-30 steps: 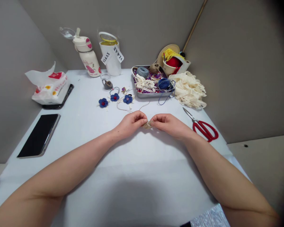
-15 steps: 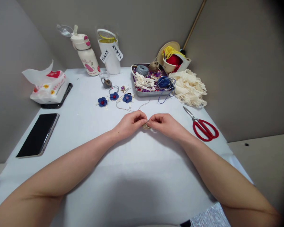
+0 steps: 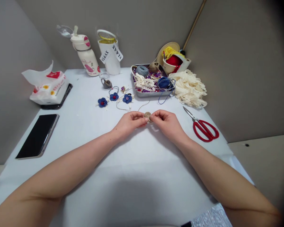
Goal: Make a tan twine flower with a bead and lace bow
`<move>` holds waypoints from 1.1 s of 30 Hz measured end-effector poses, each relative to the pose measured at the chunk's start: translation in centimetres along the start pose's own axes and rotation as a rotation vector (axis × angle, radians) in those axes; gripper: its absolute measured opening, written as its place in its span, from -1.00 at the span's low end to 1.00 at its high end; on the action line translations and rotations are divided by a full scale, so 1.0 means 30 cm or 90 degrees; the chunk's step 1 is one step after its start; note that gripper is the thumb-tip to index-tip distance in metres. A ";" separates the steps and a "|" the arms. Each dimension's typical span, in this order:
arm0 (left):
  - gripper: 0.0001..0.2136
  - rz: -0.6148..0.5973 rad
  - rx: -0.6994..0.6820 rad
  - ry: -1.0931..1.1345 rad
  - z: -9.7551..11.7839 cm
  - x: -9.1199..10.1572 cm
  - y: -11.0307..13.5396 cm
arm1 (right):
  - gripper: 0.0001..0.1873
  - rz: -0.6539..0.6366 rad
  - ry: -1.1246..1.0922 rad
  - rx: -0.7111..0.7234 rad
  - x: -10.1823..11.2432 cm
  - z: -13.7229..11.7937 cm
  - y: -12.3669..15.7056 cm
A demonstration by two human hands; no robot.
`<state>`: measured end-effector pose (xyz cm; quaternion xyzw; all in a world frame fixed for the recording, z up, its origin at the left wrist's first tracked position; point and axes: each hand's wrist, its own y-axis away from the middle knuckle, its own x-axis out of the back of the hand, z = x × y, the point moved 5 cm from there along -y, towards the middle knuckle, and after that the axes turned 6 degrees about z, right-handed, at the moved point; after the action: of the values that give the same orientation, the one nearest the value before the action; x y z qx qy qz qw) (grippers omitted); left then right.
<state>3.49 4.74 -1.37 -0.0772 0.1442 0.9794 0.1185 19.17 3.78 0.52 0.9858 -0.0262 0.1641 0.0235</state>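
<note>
Twine coil [image 3: 147,115], 1, small and roundish, no clear long axis from my head view, held between both hands above the white table top [image 3: 142,176]. Left hand [image 3: 130,122] and right hand [image 3: 167,123] each pinch it at the fingertips, the right perhaps slightly nearer. Blue fabric flowers [image 3: 102,102], 3, lie ahead and left; metal tray [image 3: 151,94], 1, holds 3 yarn balls [image 3: 164,83]; red-handled scissors [image 3: 204,130], 1, lie right.
</note>
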 end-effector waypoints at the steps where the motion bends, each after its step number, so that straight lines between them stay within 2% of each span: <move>1: -0.71 -0.001 0.007 0.008 -0.002 -0.003 0.003 | -0.78 0.004 -0.003 0.003 -0.002 0.001 0.002; 6: -0.72 0.033 0.036 0.034 -0.008 -0.005 0.008 | -0.77 -0.012 -0.006 0.017 -0.009 0.003 0.004; 12: -0.79 0.051 0.015 -0.049 -0.003 -0.002 0.016 | -0.76 0.011 0.006 0.038 0.002 -0.010 -0.001; 15: -0.80 0.041 0.007 -0.069 0.003 -0.008 0.024 | -0.79 0.007 -0.009 0.027 -0.001 -0.007 0.003; 20: -0.75 -0.005 0.025 -0.018 0.001 -0.019 0.025 | -0.79 0.030 -0.062 0.004 0.000 0.010 0.006; 26: -0.74 -0.024 0.032 0.013 -0.008 -0.017 0.019 | -0.77 0.048 -0.077 0.007 -0.004 0.007 0.009; 33: -0.77 -0.009 0.032 0.029 -0.009 -0.024 0.020 | -0.76 0.052 -0.076 0.010 -0.012 0.008 0.017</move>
<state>4.04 3.94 -1.33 -0.0974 0.1707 0.9726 0.1239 18.87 3.27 0.18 0.9921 -0.0665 0.1062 0.0077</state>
